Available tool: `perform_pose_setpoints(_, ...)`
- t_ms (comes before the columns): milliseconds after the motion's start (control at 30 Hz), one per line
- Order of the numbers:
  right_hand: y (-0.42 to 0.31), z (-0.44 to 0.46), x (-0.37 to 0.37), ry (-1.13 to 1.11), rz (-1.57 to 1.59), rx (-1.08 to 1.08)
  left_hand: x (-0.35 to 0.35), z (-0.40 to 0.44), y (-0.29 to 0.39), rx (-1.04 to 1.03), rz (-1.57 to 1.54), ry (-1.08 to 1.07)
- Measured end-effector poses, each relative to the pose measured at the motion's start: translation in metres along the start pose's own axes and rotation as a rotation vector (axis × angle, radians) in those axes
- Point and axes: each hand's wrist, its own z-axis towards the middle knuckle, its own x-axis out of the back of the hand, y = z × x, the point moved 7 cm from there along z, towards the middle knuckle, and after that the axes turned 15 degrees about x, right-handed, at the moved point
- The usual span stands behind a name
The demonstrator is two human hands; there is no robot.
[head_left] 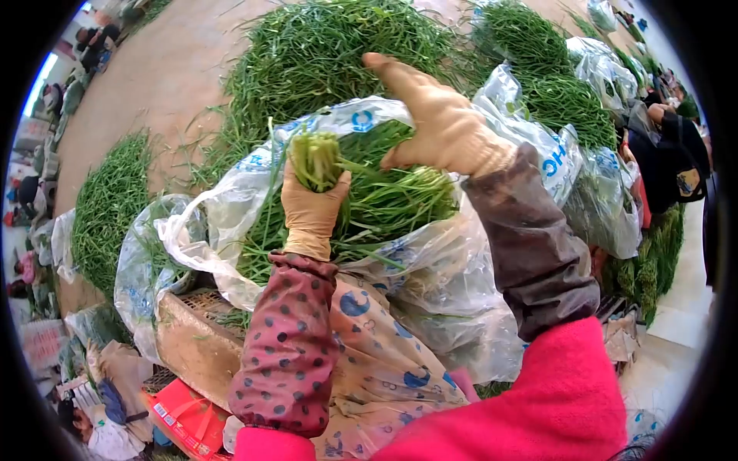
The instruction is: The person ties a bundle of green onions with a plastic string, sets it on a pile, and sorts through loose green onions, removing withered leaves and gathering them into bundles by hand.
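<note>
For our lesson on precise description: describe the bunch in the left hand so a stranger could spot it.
Find the open plastic bag of greens in the middle. Over it, the left hand grips the bunch. Its pale stem ends point up, unlike the greens lying in the bag.

Tan floor point(181, 84), bright light point(39, 84) at left

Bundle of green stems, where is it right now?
In the head view, left of centre: the bundle is gripped in the gloved left hand, by the open plastic bag.
</note>
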Motion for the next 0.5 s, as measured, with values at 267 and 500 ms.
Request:
perform_pose_setpoints(267, -0.052, 0.002, -0.081, -0.009, 0.524, 0.012, 0.014, -0.028, 0.016, -0.236, -0.023, -0.174)
perform_pose_setpoints(500, -0.081, 0.018, -0.133, 0.068, 0.588, -0.223, 0.041, -0.063, -0.006, 0.202, 0.743, -0.180)
